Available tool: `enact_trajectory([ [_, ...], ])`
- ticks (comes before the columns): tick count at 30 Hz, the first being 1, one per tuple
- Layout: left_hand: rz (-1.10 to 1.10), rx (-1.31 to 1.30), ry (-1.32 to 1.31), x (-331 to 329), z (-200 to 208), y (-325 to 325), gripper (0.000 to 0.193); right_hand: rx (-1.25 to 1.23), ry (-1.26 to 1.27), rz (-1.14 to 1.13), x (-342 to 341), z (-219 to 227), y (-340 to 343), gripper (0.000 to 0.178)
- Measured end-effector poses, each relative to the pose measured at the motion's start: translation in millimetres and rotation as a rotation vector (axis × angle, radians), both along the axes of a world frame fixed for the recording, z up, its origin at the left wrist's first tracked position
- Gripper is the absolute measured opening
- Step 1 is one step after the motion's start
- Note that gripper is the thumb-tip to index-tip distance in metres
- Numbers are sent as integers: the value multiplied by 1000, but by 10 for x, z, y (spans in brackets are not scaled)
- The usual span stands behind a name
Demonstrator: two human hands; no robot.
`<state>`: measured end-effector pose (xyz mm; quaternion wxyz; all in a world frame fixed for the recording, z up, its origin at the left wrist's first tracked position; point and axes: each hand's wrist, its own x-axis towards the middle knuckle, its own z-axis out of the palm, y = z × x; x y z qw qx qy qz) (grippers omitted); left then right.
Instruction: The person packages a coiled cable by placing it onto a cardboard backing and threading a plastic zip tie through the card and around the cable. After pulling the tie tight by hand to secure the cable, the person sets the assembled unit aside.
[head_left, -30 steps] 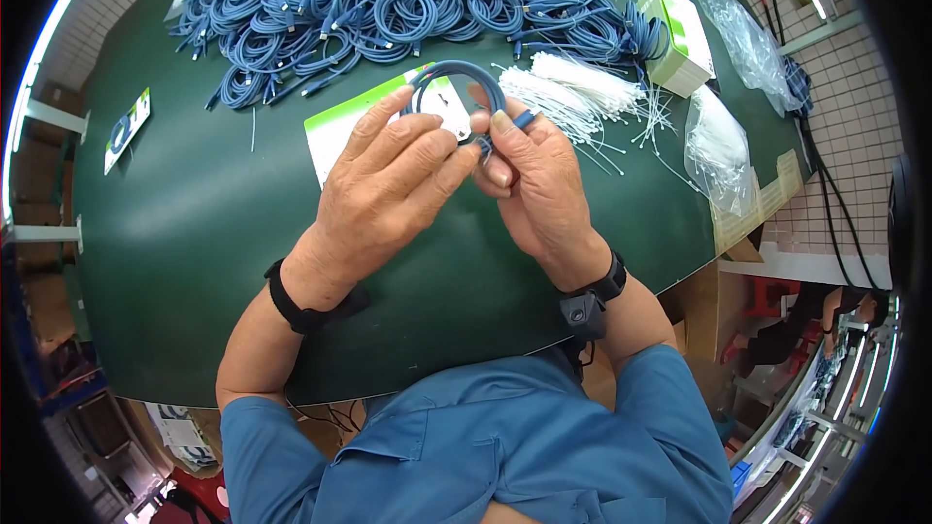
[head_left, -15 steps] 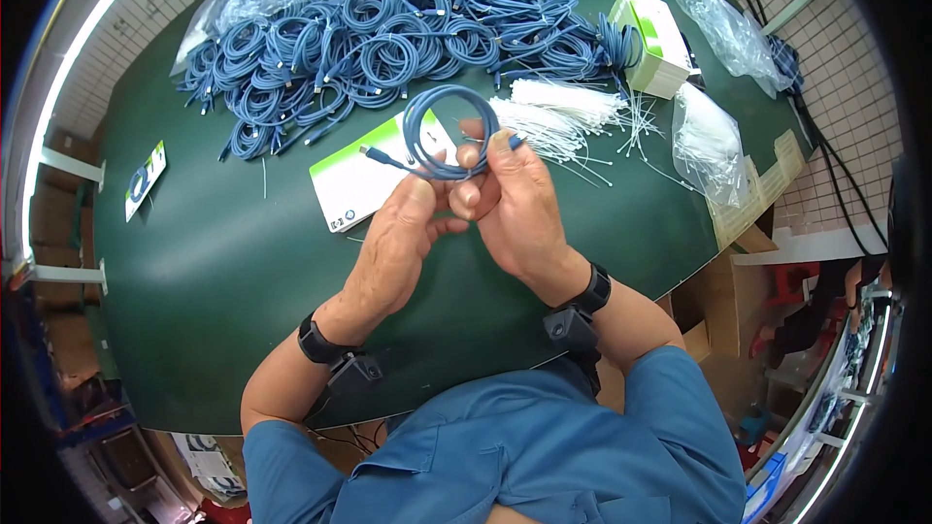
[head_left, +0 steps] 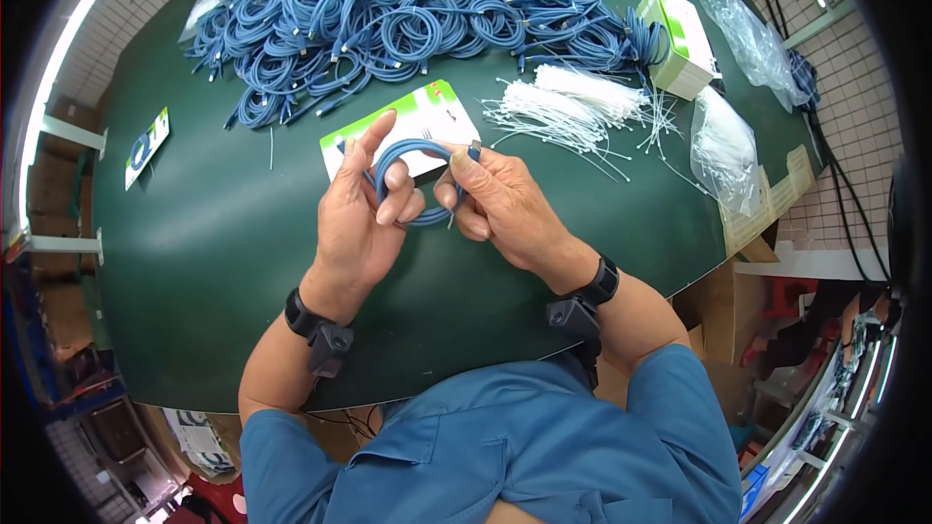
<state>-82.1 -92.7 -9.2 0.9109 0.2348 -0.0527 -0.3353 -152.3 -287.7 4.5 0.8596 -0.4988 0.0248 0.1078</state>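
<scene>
Both hands are on a coiled blue cable (head_left: 413,182) just above the middle of the green table (head_left: 214,233). Left hand (head_left: 361,223) pinches the loop at its 9 o'clock side, right hand (head_left: 505,204) grips it at 3 o'clock (plug end sticking up). White zip ties (head_left: 568,102) lie at 2 o'clock, and a heap of blue cables (head_left: 408,10) at 12.

green-white card (head_left: 427,116) mid-table, small card (head_left: 146,146) left, green-white box (head_left: 680,39) right
</scene>
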Motion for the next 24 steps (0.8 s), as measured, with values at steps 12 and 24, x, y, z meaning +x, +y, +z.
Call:
enact_trajectory([
  [12,-34,924,-528,-79,189,-27,45,-659,-198,264,39,-44,-125,39],
  [24,-27,1136,-1069,-194,55,-167,24,-725,-284,604,132,16,-442,41],
])
